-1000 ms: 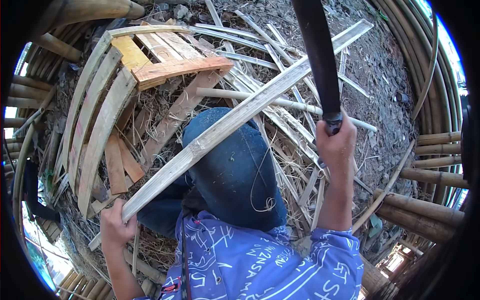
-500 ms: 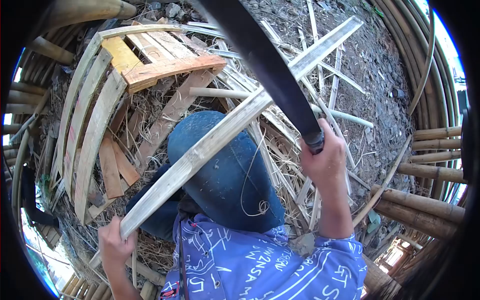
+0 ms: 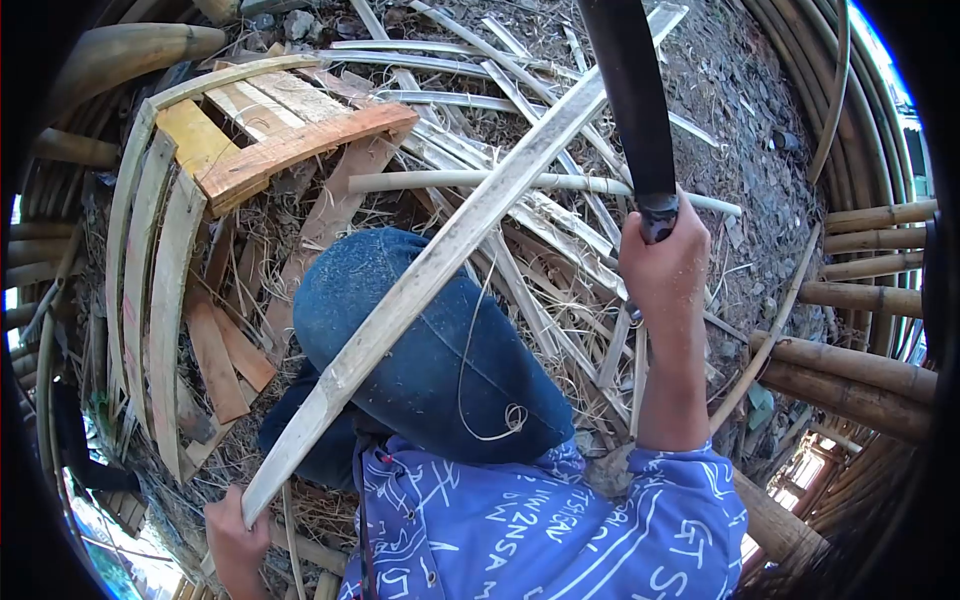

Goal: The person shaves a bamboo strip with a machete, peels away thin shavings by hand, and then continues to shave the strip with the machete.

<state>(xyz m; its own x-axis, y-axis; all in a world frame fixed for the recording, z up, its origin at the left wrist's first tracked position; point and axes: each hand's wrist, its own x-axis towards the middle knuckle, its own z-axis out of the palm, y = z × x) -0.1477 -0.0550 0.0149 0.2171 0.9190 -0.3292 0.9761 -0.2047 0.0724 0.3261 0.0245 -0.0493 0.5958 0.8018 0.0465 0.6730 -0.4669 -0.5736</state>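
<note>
My left hand is closed around the near end of a long, pale split-bamboo strip. The strip slants up to the right, across my jean-clad knee, its far end over the littered ground. In my right hand is the handle of a machete, fingers wrapped round it. Its broad dark blade points up and slightly left, overlapping the strip's far part in this view. The blade tip runs out of frame at the top.
A slatted wooden crate lies to the left. Many split strips and curly shavings cover the ground ahead, with a pale round pole across them. Stacked bamboo poles stand at the right, and another thick pole at the upper left.
My right hand has moved up and slightly right, and the machete has swung from a leftward slant to nearly upright. The strip has steepened a little, and the view has shifted.
</note>
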